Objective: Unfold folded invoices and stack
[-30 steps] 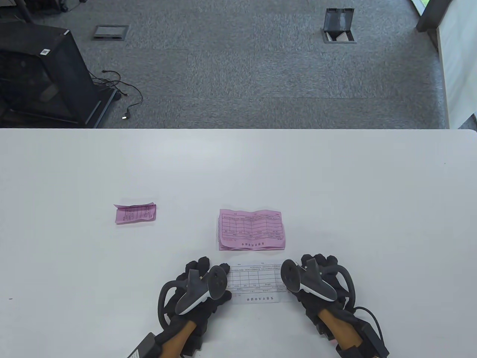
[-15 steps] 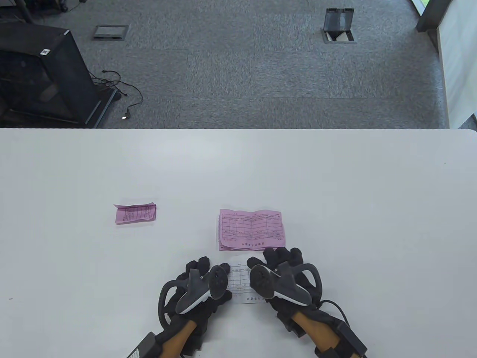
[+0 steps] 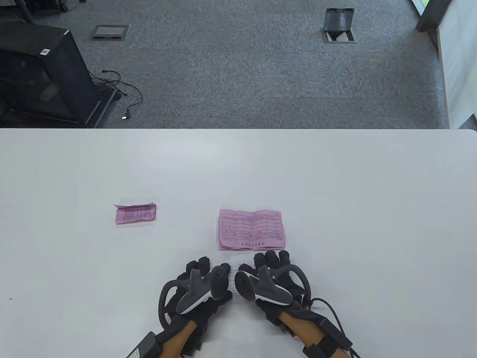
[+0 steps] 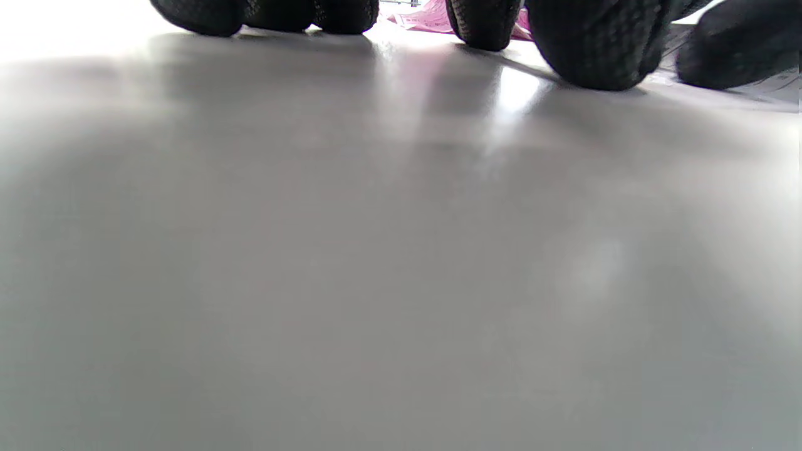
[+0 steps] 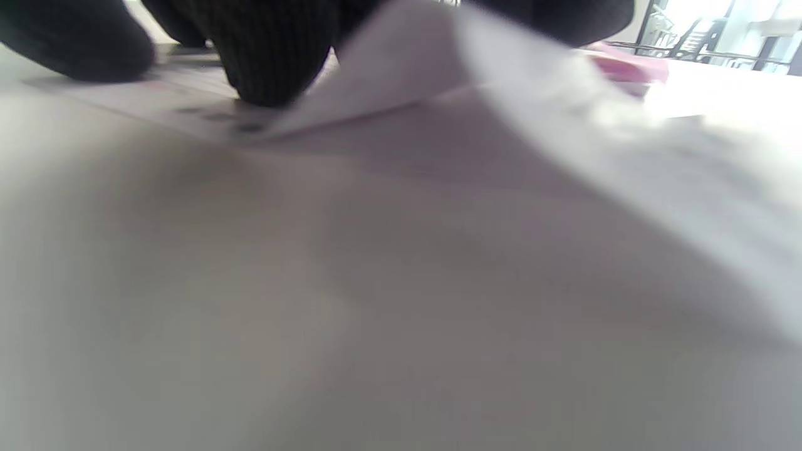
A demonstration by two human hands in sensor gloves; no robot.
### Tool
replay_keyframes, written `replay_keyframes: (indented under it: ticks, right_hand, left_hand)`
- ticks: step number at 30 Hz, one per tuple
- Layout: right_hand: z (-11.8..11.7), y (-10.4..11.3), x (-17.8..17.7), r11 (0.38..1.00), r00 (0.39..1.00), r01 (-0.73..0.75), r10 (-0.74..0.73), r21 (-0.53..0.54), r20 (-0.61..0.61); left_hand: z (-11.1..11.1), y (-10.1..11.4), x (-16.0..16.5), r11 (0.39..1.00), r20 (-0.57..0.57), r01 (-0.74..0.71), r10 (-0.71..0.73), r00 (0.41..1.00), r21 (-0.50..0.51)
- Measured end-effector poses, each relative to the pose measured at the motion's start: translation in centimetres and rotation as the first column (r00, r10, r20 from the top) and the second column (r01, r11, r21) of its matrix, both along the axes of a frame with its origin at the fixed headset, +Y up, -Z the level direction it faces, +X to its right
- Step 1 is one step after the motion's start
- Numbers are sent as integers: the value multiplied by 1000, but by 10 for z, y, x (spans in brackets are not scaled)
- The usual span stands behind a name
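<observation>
On the left of the tabletop, well apart from everything else, a small folded pink invoice lies untouched, by the look of it the last one left to open.

The left hand rests flat near the front edge, its fingers spread; in the left wrist view the fingertips press down on the surface, the thumb-side one at the white sheet's edge. Its grip is apart and clamps nothing.

Between the two hands a strip of the white invoice shows. The right hand lies across the rest of it, fingers splayed and pressing down, not pinching. In the right wrist view a flap of the white paper arches up off the table beside a fingertip, so the crease is not flat.

To do this well, I would anchor one side with the left hand and smooth outward across the raised fold.

Just beyond the hands sits the pink stack of opened invoices, slightly rumpled, where the white sheet should go squarely on top.

No container is in view.
</observation>
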State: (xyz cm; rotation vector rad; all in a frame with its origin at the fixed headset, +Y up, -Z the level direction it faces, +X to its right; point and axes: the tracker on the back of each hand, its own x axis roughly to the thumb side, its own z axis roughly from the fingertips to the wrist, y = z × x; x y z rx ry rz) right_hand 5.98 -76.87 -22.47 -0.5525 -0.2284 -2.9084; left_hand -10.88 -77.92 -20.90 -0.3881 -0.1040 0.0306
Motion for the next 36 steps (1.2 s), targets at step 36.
replay_keyframes:
  ticks: [36]
  right_hand:
    - [-14, -8, 102, 926, 856, 366, -298, -89, 422]
  left_hand:
    - [-1, 0, -1, 1000, -7, -3, 3, 1000, -10]
